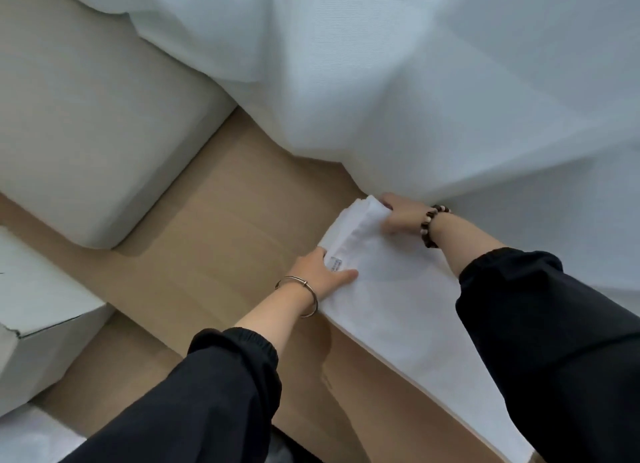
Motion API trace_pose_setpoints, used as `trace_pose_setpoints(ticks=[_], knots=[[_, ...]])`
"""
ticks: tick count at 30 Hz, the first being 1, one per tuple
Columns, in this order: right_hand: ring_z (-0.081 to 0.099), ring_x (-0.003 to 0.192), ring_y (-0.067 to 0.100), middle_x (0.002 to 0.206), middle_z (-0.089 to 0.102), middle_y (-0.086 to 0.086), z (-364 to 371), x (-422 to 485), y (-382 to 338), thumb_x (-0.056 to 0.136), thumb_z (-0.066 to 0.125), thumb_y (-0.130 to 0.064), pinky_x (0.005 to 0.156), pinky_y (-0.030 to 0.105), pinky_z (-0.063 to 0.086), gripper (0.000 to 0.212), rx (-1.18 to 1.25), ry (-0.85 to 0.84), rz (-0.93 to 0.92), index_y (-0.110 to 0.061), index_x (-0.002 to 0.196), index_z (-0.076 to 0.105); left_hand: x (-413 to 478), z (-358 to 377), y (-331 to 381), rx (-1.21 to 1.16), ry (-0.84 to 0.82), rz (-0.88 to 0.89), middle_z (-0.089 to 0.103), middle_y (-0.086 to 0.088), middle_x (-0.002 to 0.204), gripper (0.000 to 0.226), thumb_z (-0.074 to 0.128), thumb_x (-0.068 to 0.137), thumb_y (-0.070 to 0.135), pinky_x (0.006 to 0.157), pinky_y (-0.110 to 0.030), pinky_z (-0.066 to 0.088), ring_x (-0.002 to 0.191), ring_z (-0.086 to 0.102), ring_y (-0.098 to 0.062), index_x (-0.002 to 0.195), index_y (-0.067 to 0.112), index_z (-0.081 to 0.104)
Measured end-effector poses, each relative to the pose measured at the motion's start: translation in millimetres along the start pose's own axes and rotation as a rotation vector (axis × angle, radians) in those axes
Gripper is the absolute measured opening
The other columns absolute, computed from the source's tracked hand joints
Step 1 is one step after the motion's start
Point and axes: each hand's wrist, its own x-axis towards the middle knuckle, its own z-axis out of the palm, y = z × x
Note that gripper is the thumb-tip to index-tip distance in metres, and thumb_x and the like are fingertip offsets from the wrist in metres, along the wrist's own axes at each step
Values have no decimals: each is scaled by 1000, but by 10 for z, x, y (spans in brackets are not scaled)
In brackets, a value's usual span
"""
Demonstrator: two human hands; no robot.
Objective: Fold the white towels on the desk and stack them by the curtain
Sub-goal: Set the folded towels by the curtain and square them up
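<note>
1. The white towel lies on the brown counter toward 4 o'clock. It is a long folded strip, and its far end is just beside the curtain.
2. The left hand grips the towel's 9 o'clock edge, thumb on top by the label, fingers tucked under.
3. The right hand holds the far end, fingers curled round the bunched layers.
4. The cloth looks light, soft and floppy, so the layers may slide. It is best taken at corners and folded edges, kept taut between both hands.

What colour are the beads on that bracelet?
Mostly dark brown, with a few pale beads; the bead bracelet shows best in the head view.
</note>
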Motion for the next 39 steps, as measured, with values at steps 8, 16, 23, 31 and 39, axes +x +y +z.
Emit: trace_pose_setpoints(ticks=[8,16,23,31,39], knots=[[49,67,16,72,55,0,89,75,-207,83,42,-14,50,21,32,18,-139,76,-14,-14,67,51,-31,-8,-55,15,62,40,58,4,84,46,70,63,60,52,-27,36,71,55,-14,82,23,51],[50,73,17,80,59,3,172,70,-205,75,44,-14,56,21,34,13,-14,191,-49,-10,75,56,6,161,-300,-184,189,175,46,6,130,45,68,74,54,97,-29,37,120,41,-19,100,24,48],[38,54,10,55,45,-5,207,150,-149,57,39,-14,45,19,26,5,115,235,-33,-16,56,44,121,96,-352,-46,158,171,56,9,91,49,58,76,66,62,-27,33,81,53,-16,102,28,41],[50,68,14,80,55,4,204,516,-133,79,48,-1,52,21,32,13,-110,149,26,-12,81,53,243,14,-322,76,137,170,60,2,92,42,52,82,64,63,-31,39,83,56,-22,97,25,42],[61,110,21,124,61,2,-114,572,-141,83,53,-52,84,33,51,55,501,-287,230,-17,126,53,521,-72,-598,-770,83,62,50,-1,137,35,34,102,31,98,-27,37,121,47,-13,131,21,49]])
